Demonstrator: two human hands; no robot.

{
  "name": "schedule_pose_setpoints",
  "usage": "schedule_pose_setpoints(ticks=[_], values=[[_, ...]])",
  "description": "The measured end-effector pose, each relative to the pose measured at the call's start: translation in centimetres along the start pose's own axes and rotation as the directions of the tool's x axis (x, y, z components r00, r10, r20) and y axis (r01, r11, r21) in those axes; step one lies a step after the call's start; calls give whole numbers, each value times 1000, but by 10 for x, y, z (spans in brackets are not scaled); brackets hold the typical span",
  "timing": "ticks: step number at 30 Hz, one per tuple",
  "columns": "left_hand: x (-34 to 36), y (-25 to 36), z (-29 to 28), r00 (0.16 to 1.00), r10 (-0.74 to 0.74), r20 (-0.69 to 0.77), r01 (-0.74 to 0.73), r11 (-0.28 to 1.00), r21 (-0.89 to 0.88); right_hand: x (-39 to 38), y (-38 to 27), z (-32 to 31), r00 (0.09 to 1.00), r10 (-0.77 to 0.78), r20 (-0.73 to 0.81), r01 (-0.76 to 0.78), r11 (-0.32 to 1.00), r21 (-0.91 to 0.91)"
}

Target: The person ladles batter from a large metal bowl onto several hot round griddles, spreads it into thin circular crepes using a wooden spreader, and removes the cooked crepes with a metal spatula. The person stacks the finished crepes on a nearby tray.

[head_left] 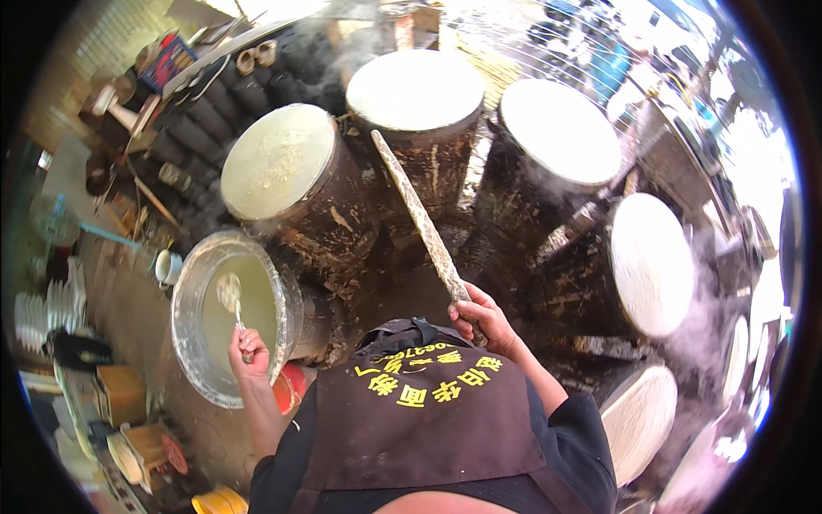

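My left hand is closed around the handle of a ladle. Its pale, coated bowl is over a large translucent tub of thin yellowish liquid. White residue is caked on the tub's rim. In my right hand, fingers wrapped round its lower end, is a long wooden stick crusted with pale matter. The stick slants up and away to the left, its far tip near a large dark drum with a round white top.
More white-topped drums curve around me, some steaming. One at the left, a drum, has a lumpy, yellowish top. A red container stands by the tub. A white mug-like vessel, wooden stools and a yellow container are farther left.
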State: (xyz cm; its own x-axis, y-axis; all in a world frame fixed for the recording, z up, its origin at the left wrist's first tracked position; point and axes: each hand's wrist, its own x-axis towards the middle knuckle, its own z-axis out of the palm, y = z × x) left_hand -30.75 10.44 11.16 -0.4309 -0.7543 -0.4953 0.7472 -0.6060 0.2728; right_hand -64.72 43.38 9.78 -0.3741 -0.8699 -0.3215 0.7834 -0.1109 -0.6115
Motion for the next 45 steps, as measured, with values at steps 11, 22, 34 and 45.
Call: schedule_pose_setpoints(ticks=[11,22,34,45], values=[[150,67,-130,984,-162,67,117,890,440,-128,130,58,778,-447,-441,446,888,-112],[65,26,-98,998,-10,-67,67,36,997,-410,264,-6,-465,-552,-692,-36,793,-609],[-47,-64,-35,818,-569,91,-145,-51,988,-499,253,-46,-263,-776,-573,-834,482,-269],[-83,-95,-66,745,-664,64,-127,-47,991,-532,248,-56,-167,-781,-602,-740,503,-447]])
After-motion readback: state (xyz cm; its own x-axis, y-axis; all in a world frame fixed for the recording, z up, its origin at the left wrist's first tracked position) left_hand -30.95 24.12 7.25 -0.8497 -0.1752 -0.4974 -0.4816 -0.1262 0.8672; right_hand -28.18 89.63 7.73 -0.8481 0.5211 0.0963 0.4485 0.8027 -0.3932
